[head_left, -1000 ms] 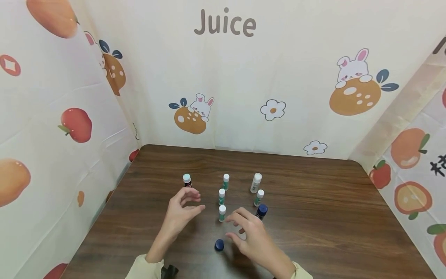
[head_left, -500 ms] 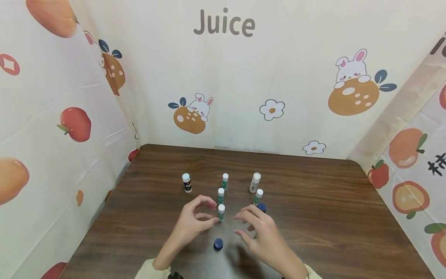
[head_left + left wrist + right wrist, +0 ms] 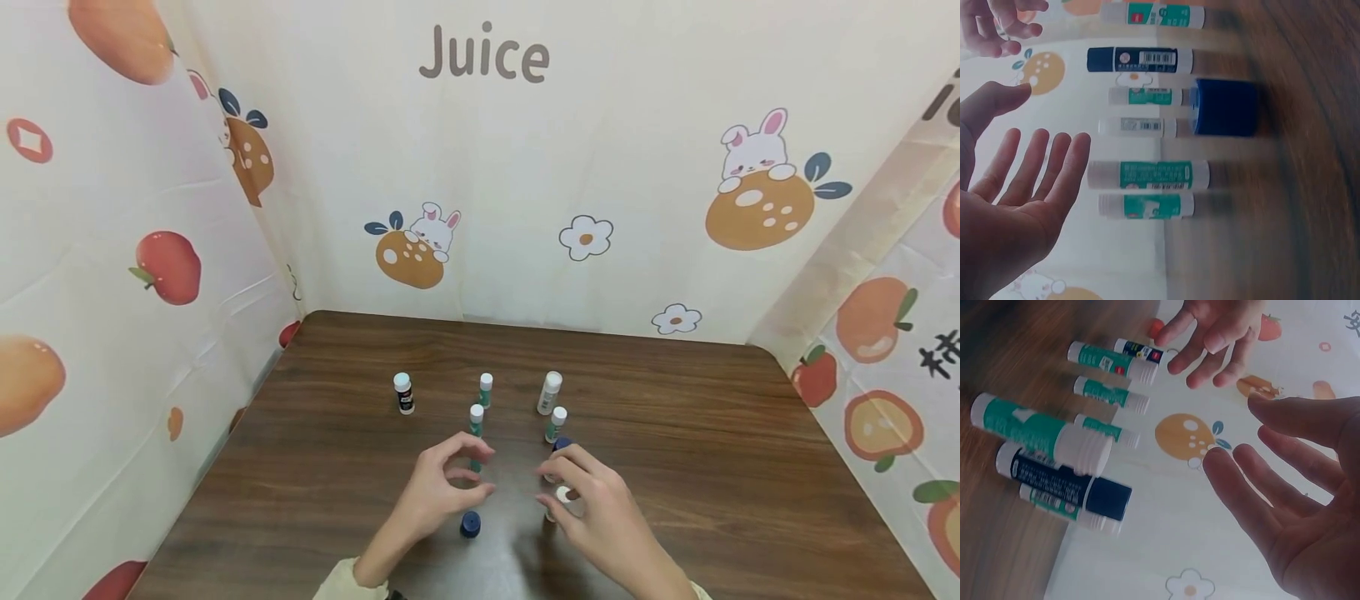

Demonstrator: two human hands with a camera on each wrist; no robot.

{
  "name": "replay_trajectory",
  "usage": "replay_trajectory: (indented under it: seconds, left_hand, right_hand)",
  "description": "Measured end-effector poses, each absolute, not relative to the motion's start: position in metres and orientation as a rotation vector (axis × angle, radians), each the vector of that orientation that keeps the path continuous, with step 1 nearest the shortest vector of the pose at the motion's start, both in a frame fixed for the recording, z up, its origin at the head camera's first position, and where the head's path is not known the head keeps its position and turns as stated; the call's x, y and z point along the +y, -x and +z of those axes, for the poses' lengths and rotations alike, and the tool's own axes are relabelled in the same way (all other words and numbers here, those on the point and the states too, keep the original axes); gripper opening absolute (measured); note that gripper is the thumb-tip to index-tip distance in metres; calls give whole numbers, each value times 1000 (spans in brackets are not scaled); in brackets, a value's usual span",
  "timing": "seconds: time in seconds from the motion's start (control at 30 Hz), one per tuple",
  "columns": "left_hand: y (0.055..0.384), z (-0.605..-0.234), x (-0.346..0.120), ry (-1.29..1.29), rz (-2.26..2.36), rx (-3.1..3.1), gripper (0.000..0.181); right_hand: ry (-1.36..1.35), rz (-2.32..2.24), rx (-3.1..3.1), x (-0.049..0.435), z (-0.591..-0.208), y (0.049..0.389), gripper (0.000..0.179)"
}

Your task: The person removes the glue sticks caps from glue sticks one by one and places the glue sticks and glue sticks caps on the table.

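My left hand [image 3: 446,492] hovers over the table with fingers loosely bent and nothing in them. It partly covers the nearest green glue stick [image 3: 476,466] of the middle column; contact cannot be made out. My right hand [image 3: 603,508] hovers at the right, also holding nothing. Behind its fingers a white-capped green glue stick [image 3: 1041,434] and a navy-capped glue stick [image 3: 1063,481] stand upright, partly hidden in the head view. A blue object like a cap [image 3: 470,525] sits between the hands, near the front; the left wrist view shows this blue piece [image 3: 1225,107] closer.
More glue sticks stand upright farther back: a black-labelled one [image 3: 404,394] at left, two green ones [image 3: 486,392] in the middle, a white one [image 3: 550,394] and a green one [image 3: 555,426] at right. Printed fabric [image 3: 510,167] encloses the wooden table [image 3: 712,467].
My left hand has moved right and nearer, from beside the black-labelled glue stick to the middle column. My right hand has shifted right, uncovering part of a white-capped glue stick.
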State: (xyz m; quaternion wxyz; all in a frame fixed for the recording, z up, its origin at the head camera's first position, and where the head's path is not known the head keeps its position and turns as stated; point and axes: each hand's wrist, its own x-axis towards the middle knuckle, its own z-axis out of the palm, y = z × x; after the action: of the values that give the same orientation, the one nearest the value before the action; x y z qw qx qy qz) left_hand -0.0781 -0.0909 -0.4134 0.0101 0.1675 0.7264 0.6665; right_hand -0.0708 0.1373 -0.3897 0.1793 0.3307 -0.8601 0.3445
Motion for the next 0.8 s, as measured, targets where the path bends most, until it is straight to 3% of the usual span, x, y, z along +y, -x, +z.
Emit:
replay_trajectory:
  seconds: [0.53, 0.8]
  left_hand:
    - [77, -420, -60, -535, 2019, 2232, 33]
    - [89, -457, -42, -534, 2019, 2255, 36]
  right_hand:
    - [-770, 845, -2448, 163, -396, 66, 41]
    - [-709, 883, -2460, 175, -403, 63, 44]
